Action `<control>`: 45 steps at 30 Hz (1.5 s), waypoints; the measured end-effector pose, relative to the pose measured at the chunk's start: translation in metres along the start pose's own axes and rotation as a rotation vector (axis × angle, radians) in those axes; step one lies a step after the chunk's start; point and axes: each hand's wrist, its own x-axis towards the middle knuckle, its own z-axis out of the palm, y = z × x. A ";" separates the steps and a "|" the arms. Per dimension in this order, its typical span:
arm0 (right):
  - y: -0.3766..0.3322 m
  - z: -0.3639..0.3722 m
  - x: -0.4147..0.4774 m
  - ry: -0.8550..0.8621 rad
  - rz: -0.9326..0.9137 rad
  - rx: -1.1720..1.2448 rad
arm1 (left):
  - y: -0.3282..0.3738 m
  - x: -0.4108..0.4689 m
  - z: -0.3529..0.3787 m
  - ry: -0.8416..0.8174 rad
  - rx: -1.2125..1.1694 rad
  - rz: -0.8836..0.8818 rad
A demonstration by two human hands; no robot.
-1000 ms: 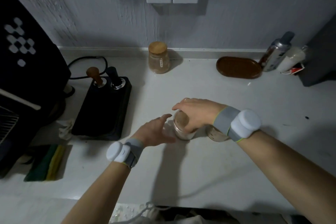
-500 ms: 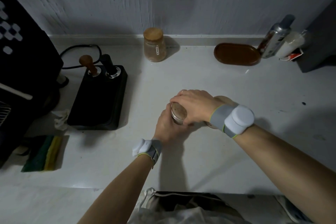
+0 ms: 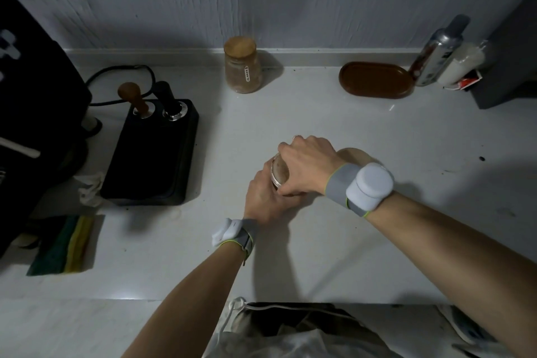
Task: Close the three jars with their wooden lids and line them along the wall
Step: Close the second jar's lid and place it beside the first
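A glass jar (image 3: pixel 244 73) with a wooden lid stands at the back against the wall. A second jar (image 3: pixel 279 173) stands mid-counter between my hands. My left hand (image 3: pixel 266 200) wraps its near side. My right hand (image 3: pixel 308 166) grips over its top from the right. A brown round top inside a glass rim shows between my fingers; I cannot tell whether it is a lid or the contents. Behind my right wrist peeks the wooden lid of a third jar (image 3: pixel 353 153), its body hidden.
A black tamper stand (image 3: pixel 151 154) and a dark machine (image 3: pixel 32 102) fill the left side, with a striped cloth (image 3: pixel 64 244) in front. At the back right lie a brown oval tray (image 3: pixel 376 80), two bottles (image 3: pixel 441 52) and a dark box (image 3: pixel 511 67).
My left hand, open beside the jar a second ago, has closed around its side. My right hand stays on the jar's top. The view has tilted slightly downward.
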 end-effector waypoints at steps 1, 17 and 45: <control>-0.001 0.001 0.001 0.004 0.004 -0.007 | 0.000 0.000 0.000 0.001 0.002 0.004; 0.012 -0.002 0.004 -0.113 -0.101 0.020 | -0.008 0.004 0.005 0.035 0.029 0.034; 0.007 0.007 0.003 -0.023 -0.074 0.033 | -0.004 0.003 0.007 0.081 0.014 0.031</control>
